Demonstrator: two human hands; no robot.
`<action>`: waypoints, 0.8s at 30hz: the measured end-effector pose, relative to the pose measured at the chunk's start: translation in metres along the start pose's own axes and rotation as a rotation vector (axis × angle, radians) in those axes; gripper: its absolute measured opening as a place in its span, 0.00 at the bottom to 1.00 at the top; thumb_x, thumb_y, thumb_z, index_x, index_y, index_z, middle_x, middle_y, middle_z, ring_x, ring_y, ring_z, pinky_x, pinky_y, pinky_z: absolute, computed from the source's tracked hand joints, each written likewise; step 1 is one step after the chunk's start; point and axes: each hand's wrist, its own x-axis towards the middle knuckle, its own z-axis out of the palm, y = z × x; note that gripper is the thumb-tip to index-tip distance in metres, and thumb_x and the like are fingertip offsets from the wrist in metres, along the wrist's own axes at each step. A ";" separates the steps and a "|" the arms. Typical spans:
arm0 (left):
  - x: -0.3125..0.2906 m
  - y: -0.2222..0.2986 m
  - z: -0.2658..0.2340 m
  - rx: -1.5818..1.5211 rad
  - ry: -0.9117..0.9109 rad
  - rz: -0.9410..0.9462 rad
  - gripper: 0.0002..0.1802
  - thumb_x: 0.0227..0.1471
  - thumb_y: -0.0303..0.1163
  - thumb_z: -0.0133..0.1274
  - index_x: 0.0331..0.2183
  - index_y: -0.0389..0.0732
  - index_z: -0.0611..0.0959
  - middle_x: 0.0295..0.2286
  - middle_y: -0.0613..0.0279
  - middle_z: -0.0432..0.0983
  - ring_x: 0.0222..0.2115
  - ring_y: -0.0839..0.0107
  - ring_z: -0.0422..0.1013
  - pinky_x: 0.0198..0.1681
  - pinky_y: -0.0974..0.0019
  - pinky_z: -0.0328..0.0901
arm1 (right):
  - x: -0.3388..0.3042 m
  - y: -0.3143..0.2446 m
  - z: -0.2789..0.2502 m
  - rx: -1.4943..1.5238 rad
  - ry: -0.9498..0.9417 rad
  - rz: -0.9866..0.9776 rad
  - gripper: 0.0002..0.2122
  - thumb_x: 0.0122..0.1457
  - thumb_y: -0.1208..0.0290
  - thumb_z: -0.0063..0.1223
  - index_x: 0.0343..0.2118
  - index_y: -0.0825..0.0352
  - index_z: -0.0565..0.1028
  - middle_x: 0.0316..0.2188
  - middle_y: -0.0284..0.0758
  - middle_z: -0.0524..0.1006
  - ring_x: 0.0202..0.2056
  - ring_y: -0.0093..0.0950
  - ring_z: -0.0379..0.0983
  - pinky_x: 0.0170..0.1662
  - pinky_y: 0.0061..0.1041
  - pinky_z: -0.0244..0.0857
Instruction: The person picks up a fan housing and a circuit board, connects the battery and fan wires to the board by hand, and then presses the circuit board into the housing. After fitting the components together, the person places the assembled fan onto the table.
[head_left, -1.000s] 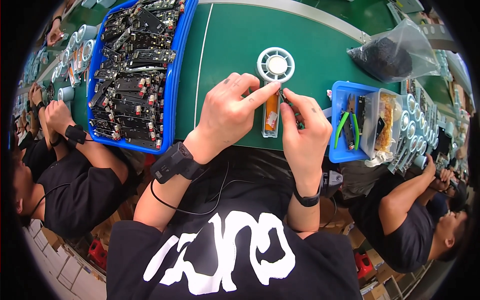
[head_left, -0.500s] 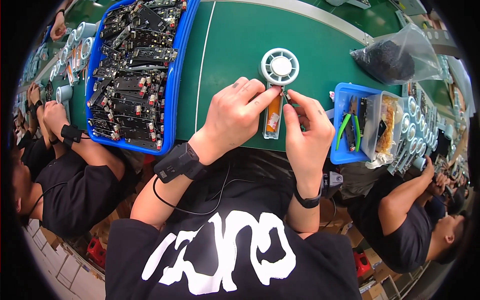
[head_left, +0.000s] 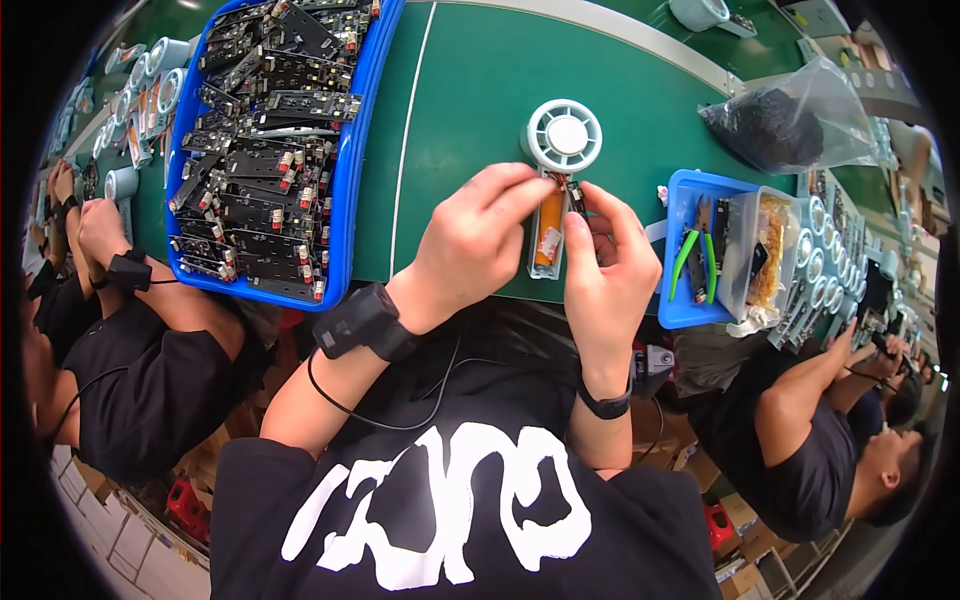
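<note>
Left grip [head_left: 475, 235]: fingertips bunched at the fan's neck, by the thin wires [head_left: 559, 183]; whether a wire is pinched cannot be told, contact hidden.
Right grip [head_left: 612, 258]: small dark circuit board [head_left: 577, 199] pinched between thumb and index finger, held beside the handle's right edge.
Fan [head_left: 563, 137]: pale blue, laid on the green bench [head_left: 470, 90]; round head set just beyond both grips, open handle run back between them.
Battery [head_left: 549, 220]: orange, white label; seated in the handle, between the grips.
Board tray [head_left: 345, 235]: blue, heaped with dark boards; placed left of the left grip, well apart.
Tool bin [head_left: 683, 185]: blue, placed right of the right grip; green-handled pliers [head_left: 711, 265] and a clear box [head_left: 742, 285] held in it.
Bag [head_left: 775, 128]: clear, dark contents; placed beyond and right of the right grip.
</note>
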 end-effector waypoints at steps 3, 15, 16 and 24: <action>-0.005 0.003 -0.001 -0.342 0.059 -0.398 0.29 0.41 0.08 0.42 0.46 0.31 0.81 0.40 0.47 0.80 0.39 0.56 0.82 0.40 0.62 0.76 | 0.000 -0.005 0.006 -0.084 0.024 -0.052 0.13 0.59 0.81 0.59 0.47 0.72 0.79 0.38 0.37 0.81 0.36 0.22 0.78 0.36 0.21 0.72; -0.007 -0.008 0.003 -0.389 0.010 -0.370 0.26 0.44 0.11 0.46 0.48 0.32 0.79 0.40 0.46 0.79 0.35 0.55 0.81 0.38 0.60 0.76 | -0.003 -0.002 0.022 -0.306 0.121 -0.325 0.15 0.57 0.82 0.58 0.48 0.72 0.78 0.42 0.45 0.80 0.40 0.43 0.80 0.44 0.36 0.75; -0.006 -0.007 0.003 -0.395 0.014 -0.370 0.26 0.44 0.11 0.46 0.48 0.32 0.79 0.40 0.46 0.79 0.35 0.55 0.81 0.38 0.60 0.76 | -0.004 -0.001 0.019 -0.308 0.119 -0.328 0.15 0.57 0.82 0.58 0.48 0.72 0.78 0.43 0.46 0.80 0.41 0.43 0.80 0.44 0.35 0.75; -0.005 -0.007 -0.001 -0.276 -0.054 -0.216 0.30 0.45 0.09 0.45 0.49 0.38 0.82 0.44 0.47 0.76 0.40 0.53 0.79 0.43 0.59 0.76 | -0.011 0.012 0.013 -0.316 0.133 -0.407 0.15 0.57 0.83 0.59 0.48 0.72 0.78 0.44 0.46 0.80 0.43 0.42 0.80 0.46 0.34 0.75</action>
